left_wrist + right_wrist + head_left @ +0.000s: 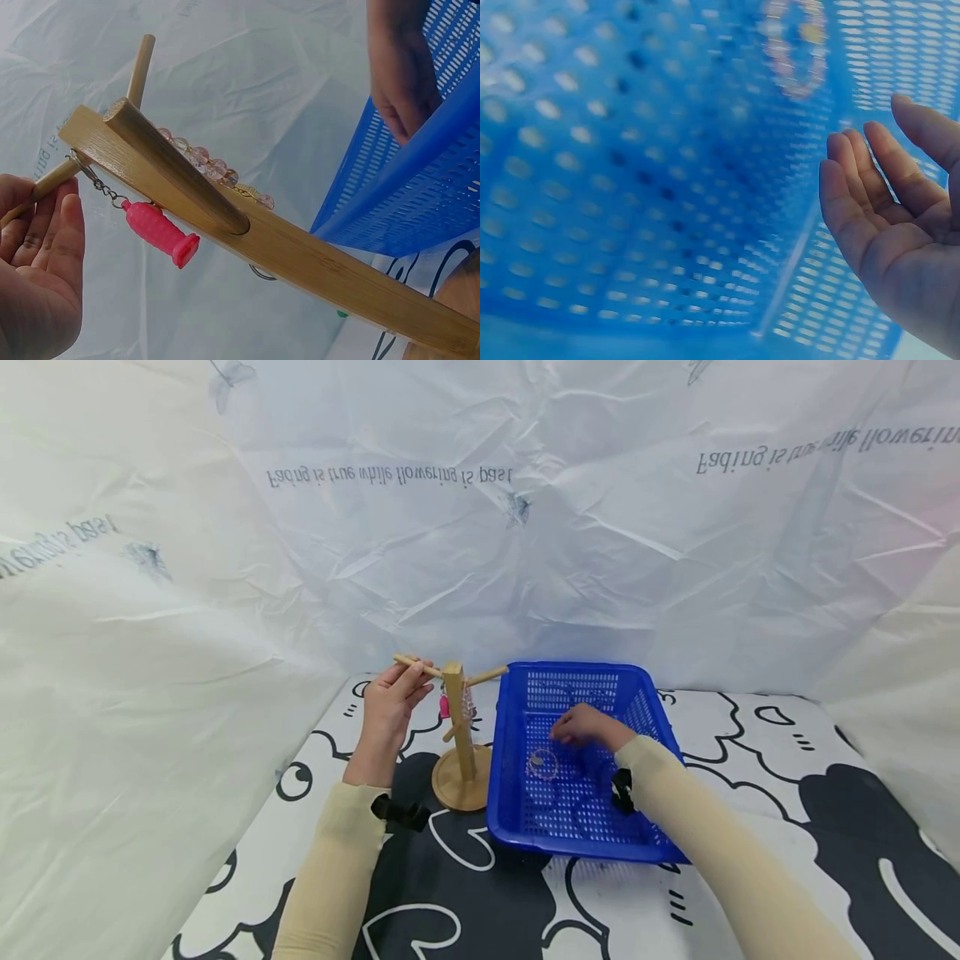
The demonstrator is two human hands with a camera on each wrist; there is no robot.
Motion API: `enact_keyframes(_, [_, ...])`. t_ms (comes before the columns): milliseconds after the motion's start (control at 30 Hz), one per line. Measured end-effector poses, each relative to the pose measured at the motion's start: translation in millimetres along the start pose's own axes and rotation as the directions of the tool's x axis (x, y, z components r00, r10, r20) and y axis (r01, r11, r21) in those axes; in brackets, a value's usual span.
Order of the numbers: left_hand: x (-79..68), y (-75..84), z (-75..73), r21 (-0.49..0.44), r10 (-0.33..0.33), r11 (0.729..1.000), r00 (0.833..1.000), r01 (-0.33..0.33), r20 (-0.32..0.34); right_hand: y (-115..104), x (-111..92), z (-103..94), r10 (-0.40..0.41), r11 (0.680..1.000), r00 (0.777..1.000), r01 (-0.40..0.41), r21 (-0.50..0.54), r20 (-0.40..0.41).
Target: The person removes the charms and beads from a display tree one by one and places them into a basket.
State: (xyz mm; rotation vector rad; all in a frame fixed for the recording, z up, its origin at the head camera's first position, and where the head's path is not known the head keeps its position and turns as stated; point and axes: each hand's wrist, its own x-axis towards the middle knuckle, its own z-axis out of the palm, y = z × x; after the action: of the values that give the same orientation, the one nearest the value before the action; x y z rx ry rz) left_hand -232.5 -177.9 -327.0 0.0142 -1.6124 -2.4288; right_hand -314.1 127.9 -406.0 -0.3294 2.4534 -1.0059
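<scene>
My left hand [387, 714] pinches one peg of a wooden stand [460, 727] with a round base. A pink keychain [161, 231] hangs by its ring from that peg, close to the post. Behind the post, a beaded bracelet [210, 161] of clear and pinkish beads hangs on the stand. Over the inside of the blue basket [504, 760], my right hand [900, 202] has its fingers loosely bent with nothing between them. Another bracelet [543, 764] lies on the basket floor, left of and nearer than the right hand.
The stand is just left of the basket. Both are on a black-and-white cartoon-print cloth [450, 893]. White printed sheeting [480, 552] rises behind and at the sides. A second peg [487, 676] points toward the basket rim.
</scene>
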Motion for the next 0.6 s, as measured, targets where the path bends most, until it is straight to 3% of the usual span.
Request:
enact_keyframes(233, [-1.5, 0.5, 0.4, 0.003, 0.002, 1.000, 1.000, -0.002, 0.002, -19, -17, -20.9, -0.058, 0.990, 0.998, 0.061, 0.128, -0.026])
enact_keyframes(600, [-0.1, -0.8, 0.4, -0.005, 0.013, 1.000, 1.000, -0.013, -0.006, -54, -42, -33.4, -0.159, 0.963, 0.981, 0.179, 0.200, -0.112])
